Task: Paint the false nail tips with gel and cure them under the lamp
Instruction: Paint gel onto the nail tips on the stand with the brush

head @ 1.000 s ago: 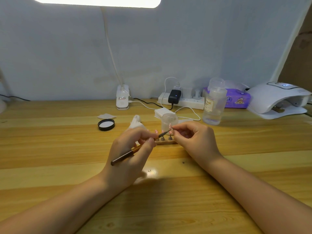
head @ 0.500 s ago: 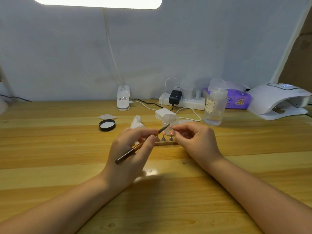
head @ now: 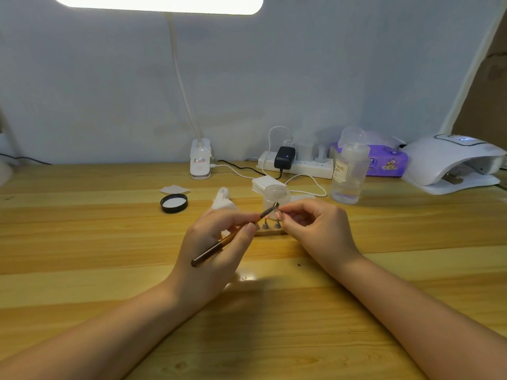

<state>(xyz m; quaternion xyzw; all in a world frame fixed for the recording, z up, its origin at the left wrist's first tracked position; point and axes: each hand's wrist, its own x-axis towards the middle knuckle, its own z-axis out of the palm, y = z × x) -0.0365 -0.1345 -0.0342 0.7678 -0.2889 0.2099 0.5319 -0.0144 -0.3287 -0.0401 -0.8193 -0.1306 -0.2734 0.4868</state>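
Wooden tabletop carries the work, with my two hands meeting just above a small stand near its middle. My left hand pinches the brush between thumb and curled fingers, pen-fashion, the handle trailing back over the palm and the bristle end raised toward the right. My right hand has its fingers curled inward, thumb and forefinger pinching a pink nail tip on its holder just beside the brush end; whether bristle and tip are touching I cannot tell at this size. Two more metal holders stand on the stand below. A clear gel jar sits directly behind the brush tip, its black lid lying well apart to the left. The curing lamp waits at the far right edge, well apart from the work. Assessment: painting is in hand, curing not yet started. To do this step well, I judge that the right-hand pinch should stay on the holder and off the painted face, both wrists should rest on the wood for steadiness, and the brush should carry a thin load, stroked from base to free edge. Risk noted: excess gel pooling at the sides, or a fingertip smearing the wet coat.
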